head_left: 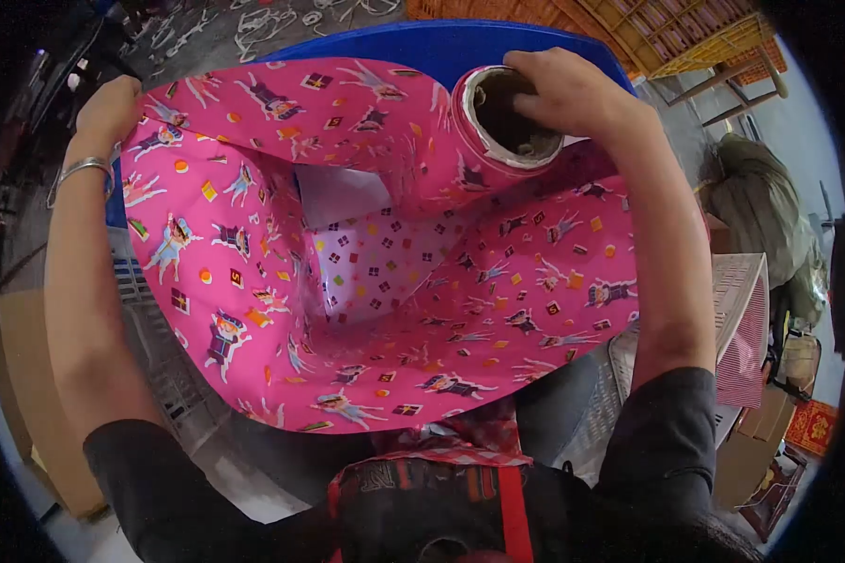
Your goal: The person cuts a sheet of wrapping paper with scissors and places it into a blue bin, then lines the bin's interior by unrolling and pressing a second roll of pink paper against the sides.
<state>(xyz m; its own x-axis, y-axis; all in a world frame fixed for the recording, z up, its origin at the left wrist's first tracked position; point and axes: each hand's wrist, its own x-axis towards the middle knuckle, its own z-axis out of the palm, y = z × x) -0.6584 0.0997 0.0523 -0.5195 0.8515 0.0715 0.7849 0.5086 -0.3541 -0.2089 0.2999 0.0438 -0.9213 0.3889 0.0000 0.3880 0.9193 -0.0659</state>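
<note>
A wide pink sheet [221, 239], printed with cartoon figures and small shapes, curves in a large loop in front of me. My left hand [108, 117] is closed on its upper left edge. At the upper right the sheet runs onto a roll with a hollow cardboard core [479, 122], its open end facing up towards me. My right hand [573, 94] grips the rim of that roll, with the thumb inside the core. Inside the loop shows a pale lilac surface [380, 258] with small coloured squares and dots.
A blue surface [376, 39] lies behind the sheet. Orange and yellow crates [667, 33] and a wooden stool [746, 89] are at the upper right. White plastic baskets [737, 300] stand to the right, cardboard boxes [52, 375] to the left. White strips [282, 23] litter the floor.
</note>
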